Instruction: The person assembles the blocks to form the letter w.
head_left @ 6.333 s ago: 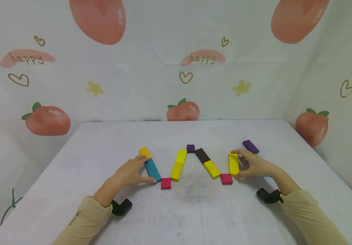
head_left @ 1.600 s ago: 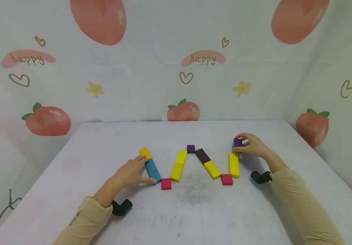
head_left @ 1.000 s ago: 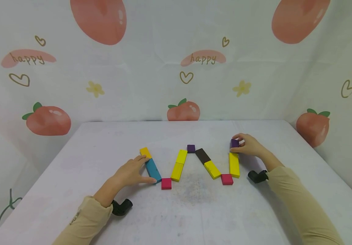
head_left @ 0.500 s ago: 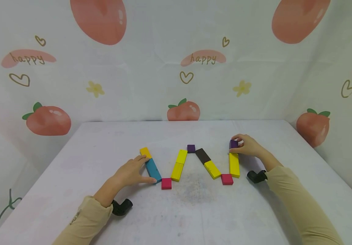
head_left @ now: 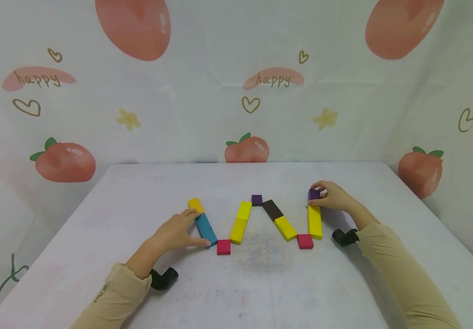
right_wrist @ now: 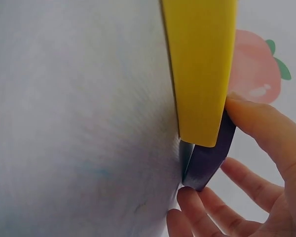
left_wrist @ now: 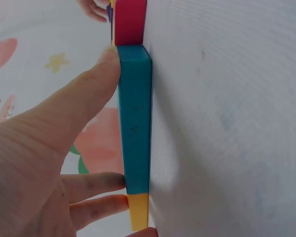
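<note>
My right hand (head_left: 337,198) pinches a purple block (head_left: 313,194) between thumb and fingers, at the far end of a yellow block (head_left: 314,223). In the right wrist view, the purple block (right_wrist: 207,165) sits just beyond the yellow block's end, fingertips low beside the table. My left hand (head_left: 174,230) rests along a blue block (head_left: 206,230) with fairly straight fingers. Its thumb touches the near end, while fingers reach the joint with an orange block (head_left: 195,204). A red block (left_wrist: 130,22) adjoins the blue one in the left wrist view.
The blocks form a zigzag: a red block (head_left: 224,247), two yellow ones (head_left: 240,221), a small purple block (head_left: 257,200), a dark brown block (head_left: 273,209), a yellow block (head_left: 285,228) and a second red block (head_left: 305,241). A white table (head_left: 236,292) lies beneath, backed by a printed curtain.
My right hand has left the yellow block, taken the purple block from the back right, and brought it left to the yellow block's far end. My left hand has stayed put.
</note>
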`<state>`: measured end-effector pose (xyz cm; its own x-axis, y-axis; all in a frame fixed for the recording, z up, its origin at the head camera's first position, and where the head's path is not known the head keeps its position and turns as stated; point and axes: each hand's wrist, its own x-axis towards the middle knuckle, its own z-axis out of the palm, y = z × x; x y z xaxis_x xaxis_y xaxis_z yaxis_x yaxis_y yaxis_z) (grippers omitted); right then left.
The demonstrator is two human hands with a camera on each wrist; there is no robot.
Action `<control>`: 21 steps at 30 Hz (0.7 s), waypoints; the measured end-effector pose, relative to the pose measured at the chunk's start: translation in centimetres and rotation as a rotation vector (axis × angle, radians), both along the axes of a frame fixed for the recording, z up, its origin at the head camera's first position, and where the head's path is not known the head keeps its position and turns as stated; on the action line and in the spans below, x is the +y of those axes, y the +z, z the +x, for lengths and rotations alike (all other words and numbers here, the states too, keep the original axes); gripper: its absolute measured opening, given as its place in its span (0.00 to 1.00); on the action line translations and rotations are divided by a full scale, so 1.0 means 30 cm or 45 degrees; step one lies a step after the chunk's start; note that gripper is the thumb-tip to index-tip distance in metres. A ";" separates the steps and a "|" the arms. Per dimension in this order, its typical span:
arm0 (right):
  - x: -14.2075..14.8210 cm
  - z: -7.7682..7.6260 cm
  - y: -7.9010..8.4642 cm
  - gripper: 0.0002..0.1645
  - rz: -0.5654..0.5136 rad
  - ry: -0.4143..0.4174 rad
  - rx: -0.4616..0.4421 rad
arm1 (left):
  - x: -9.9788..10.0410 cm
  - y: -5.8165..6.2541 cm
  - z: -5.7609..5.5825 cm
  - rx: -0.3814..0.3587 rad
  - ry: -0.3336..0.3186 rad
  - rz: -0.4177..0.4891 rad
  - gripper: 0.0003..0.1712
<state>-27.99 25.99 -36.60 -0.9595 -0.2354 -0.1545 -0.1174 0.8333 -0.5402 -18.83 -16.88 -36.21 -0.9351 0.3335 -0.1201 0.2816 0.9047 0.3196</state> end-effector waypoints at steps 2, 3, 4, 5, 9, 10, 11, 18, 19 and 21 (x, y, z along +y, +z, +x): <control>0.001 0.000 -0.001 0.37 -0.003 -0.001 -0.001 | 0.000 0.000 0.000 0.001 -0.001 -0.001 0.52; 0.002 0.000 0.000 0.37 -0.003 -0.001 0.000 | 0.001 0.001 0.000 0.001 -0.001 -0.002 0.51; 0.002 0.001 0.000 0.37 -0.004 -0.002 -0.001 | 0.001 0.001 0.000 0.001 -0.002 -0.003 0.51; 0.003 0.001 0.000 0.37 -0.004 -0.004 -0.001 | 0.001 0.001 0.000 0.002 -0.002 -0.005 0.51; 0.004 0.001 -0.001 0.37 -0.001 -0.008 -0.004 | 0.001 0.000 0.001 0.012 -0.007 -0.005 0.51; 0.004 0.000 -0.003 0.37 -0.003 -0.010 -0.006 | 0.000 0.000 0.002 0.014 -0.008 -0.004 0.51; 0.005 0.000 -0.004 0.37 -0.003 -0.010 -0.007 | 0.000 0.000 0.002 0.016 -0.009 -0.004 0.51; 0.015 0.002 0.000 0.35 0.005 -0.027 -0.013 | 0.000 -0.001 0.001 0.016 -0.009 -0.003 0.51; 0.016 0.002 0.000 0.35 0.008 -0.030 -0.012 | 0.000 -0.001 0.000 0.015 -0.008 -0.004 0.51; 0.016 0.001 -0.001 0.34 0.012 -0.036 -0.009 | 0.000 -0.002 0.000 0.014 -0.007 -0.004 0.51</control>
<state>-27.97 26.47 -36.62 -0.9647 -0.2069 -0.1631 -0.0904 0.8414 -0.5327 -18.81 -16.88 -36.26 -0.9345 0.3381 -0.1113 0.2898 0.9043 0.3134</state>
